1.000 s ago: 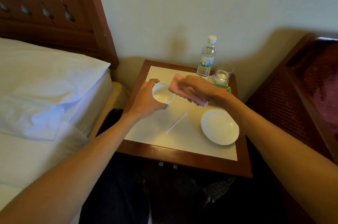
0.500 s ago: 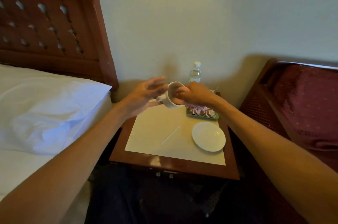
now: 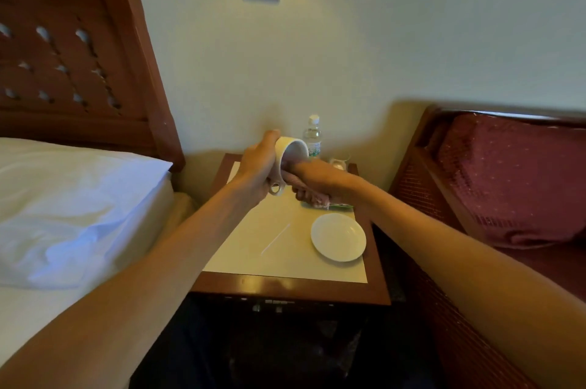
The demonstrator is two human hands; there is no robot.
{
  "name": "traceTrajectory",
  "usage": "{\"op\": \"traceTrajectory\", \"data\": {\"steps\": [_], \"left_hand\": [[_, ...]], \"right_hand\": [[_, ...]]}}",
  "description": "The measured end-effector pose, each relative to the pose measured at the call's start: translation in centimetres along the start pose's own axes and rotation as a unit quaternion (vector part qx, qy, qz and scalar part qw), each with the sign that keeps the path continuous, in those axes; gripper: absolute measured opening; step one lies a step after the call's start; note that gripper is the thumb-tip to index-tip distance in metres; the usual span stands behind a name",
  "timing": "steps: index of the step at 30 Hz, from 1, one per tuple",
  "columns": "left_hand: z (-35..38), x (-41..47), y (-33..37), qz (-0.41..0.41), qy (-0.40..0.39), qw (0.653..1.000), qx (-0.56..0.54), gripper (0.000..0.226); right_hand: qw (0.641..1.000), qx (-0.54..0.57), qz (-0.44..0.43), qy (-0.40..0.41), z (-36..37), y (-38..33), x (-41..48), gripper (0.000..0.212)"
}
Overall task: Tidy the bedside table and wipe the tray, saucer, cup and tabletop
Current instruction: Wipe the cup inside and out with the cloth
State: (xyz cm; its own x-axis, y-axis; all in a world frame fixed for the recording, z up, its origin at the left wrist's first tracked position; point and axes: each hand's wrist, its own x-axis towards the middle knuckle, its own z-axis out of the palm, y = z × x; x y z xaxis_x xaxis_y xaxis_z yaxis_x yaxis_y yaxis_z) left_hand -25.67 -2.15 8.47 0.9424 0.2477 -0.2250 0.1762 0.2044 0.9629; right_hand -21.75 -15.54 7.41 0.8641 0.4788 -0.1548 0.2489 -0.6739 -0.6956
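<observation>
The cup (image 3: 290, 152) is up off the bedside table (image 3: 285, 288), above its far end, tipped sideways with its mouth facing right and its handle hanging down. The left hand (image 3: 257, 166) is wrapped around its base while the right hand (image 3: 320, 180) clutches the pink cloth (image 3: 312, 198) at the mouth, fingertips lost inside the cup. Only a sliver of the green tray (image 3: 344, 206) peeks out under that hand and the glass (image 3: 340, 162) behind it is half hidden; the count is one cup, one saucer (image 3: 338, 237) near right on the table, one thin white stick (image 3: 275, 239) left of it, one water bottle (image 3: 312, 136) at the far edge, one glass.
</observation>
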Motion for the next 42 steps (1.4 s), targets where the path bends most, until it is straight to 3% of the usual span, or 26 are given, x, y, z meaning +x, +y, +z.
{"op": "traceTrajectory", "data": {"steps": [1, 3, 5, 6, 7, 9, 10, 11, 12, 14, 16, 17, 19, 21, 23, 25, 27, 30, 32, 34, 35, 36, 37, 39, 40, 42], "left_hand": [[0.2, 0.0, 0.1, 0.011, 0.008, 1.000, 0.000, 0.042], [0.6, -0.5, 0.4, 0.014, -0.002, 1.000, 0.015, 0.044], [1.0, -1.1, 0.7, 0.004, -0.010, 0.999, 0.044, 0.037], [1.3, -1.4, 1.1, 0.002, -0.005, 0.999, 0.054, 0.035], [1.7, -1.7, 1.6, 0.013, 0.010, 0.998, 0.063, 0.034], [2.4, -1.9, 2.5, 0.061, 0.041, 0.996, 0.058, 0.036], [2.7, -2.1, 2.8, 0.072, 0.049, 0.995, 0.037, 0.034], [2.9, -2.1, 2.7, 0.074, 0.052, 0.996, 0.024, 0.032], [2.9, -2.2, 2.6, 0.071, 0.052, 0.996, 0.021, 0.030], [2.8, -1.9, 1.8, 0.058, 0.031, 0.996, 0.057, 0.036], [2.9, -1.4, 1.2, 0.033, 0.015, 0.996, 0.076, 0.042], [3.0, -1.3, 1.1, 0.024, 0.007, 0.998, 0.060, 0.041], [3.6, -0.9, 1.2, 0.046, -0.007, 0.998, 0.034, 0.048], [4.0, -1.1, 1.5, 0.089, -0.034, 0.995, 0.001, 0.054], [3.6, -1.3, 1.6, 0.074, -0.102, 0.989, -0.074, 0.055], [2.9, -1.1, 1.3, 0.007, -0.195, 0.971, -0.138, 0.057], [2.4, -0.9, 0.6, -0.036, -0.203, 0.970, -0.131, 0.052], [3.0, -1.3, 0.1, -0.042, -0.152, 0.984, -0.088, 0.041], [3.8, -1.8, 0.7, 0.012, -0.117, 0.990, -0.083, 0.043], [4.5, -1.9, 1.7, 0.059, -0.090, 0.987, -0.120, 0.042], [4.8, -2.0, 2.0, 0.059, -0.081, 0.983, -0.156, 0.038], [4.8, -1.8, 2.1, 0.059, -0.081, 0.979, -0.176, 0.037], [4.7, -1.7, 2.0, 0.058, -0.092, 0.976, -0.190, 0.040], [4.5, -1.5, 1.3, 0.072, -0.119, 0.977, -0.164, 0.049], [4.4, -1.4, 1.0, 0.080, -0.121, 0.979, -0.146, 0.051], [4.5, -1.2, 1.0, 0.097, -0.097, 0.981, -0.140, 0.052]], "right_hand": [[1.000, 0.020, -0.009, 0.002, -0.3, -0.1, 0.0, 0.047], [0.982, -0.152, -0.070, 0.087, -2.0, -0.1, 0.1, 0.057], [0.910, -0.343, -0.119, 0.198, -4.3, -0.5, -0.2, 0.061], [0.899, -0.351, -0.143, 0.219, -4.8, -0.8, -0.5, 0.059], [0.904, -0.334, -0.133, 0.230, -4.6, -0.8, -0.5, 0.058], [0.970, -0.122, -0.068, 0.197, -3.6, -0.6, -0.7, 0.055], [0.993, 0.041, -0.019, 0.112, -2.8, -0.8, -1.2, 0.054], [0.985, 0.165, 0.035, 0.018, -2.2, -1.0, -1.9, 0.053], [0.980, 0.194, 0.038, -0.018, -2.0, -0.9, -2.3, 0.053], [0.998, -0.005, -0.030, 0.049, -3.3, -0.5, -2.6, 0.054], [0.933, -0.290, -0.075, 0.200, -5.1, -0.1, -2.5, 0.058], [0.907, -0.339, -0.091, 0.234, -5.4, -0.3, -2.7, 0.059], [0.928, -0.269, -0.093, 0.241, -5.0, -0.5, -2.6, 0.053], [0.983, -0.035, -0.046, 0.175, -4.3, -0.9, -3.0, 0.048], [0.990, 0.084, 0.008, 0.110, -4.0, -1.3, -3.8, 0.049], [0.974, -0.151, -0.028, 0.163, -4.6, -1.1, -4.5, 0.046], [0.899, -0.359, -0.087, 0.237, -5.1, -1.3, -4.7, 0.046], [0.857, -0.433, -0.126, 0.248, -5.7, -1.7, -4.5, 0.047], [0.902, -0.330, -0.077, 0.268, -5.2, -1.6, -4.4, 0.040], [0.983, -0.032, -0.025, 0.178, -4.2, -1.1, -4.1, 0.044], [0.986, 0.142, -0.002, 0.090, -3.5, -1.5, -4.4, 0.050], [0.972, 0.232, 0.019, 0.033, -3.1, -1.8, -4.7, 0.052], [0.973, 0.231, 0.014, 0.029, -3.2, -2.0, -4.9, 0.052], [0.988, -0.062, -0.028, 0.139, -4.9, -1.8, -4.4, 0.053], [0.952, -0.223, -0.031, 0.208, -5.8, -1.4, -3.9, 0.055], [0.918, -0.275, -0.049, 0.283, -6.1, -1.5, -3.8, 0.055]]}}
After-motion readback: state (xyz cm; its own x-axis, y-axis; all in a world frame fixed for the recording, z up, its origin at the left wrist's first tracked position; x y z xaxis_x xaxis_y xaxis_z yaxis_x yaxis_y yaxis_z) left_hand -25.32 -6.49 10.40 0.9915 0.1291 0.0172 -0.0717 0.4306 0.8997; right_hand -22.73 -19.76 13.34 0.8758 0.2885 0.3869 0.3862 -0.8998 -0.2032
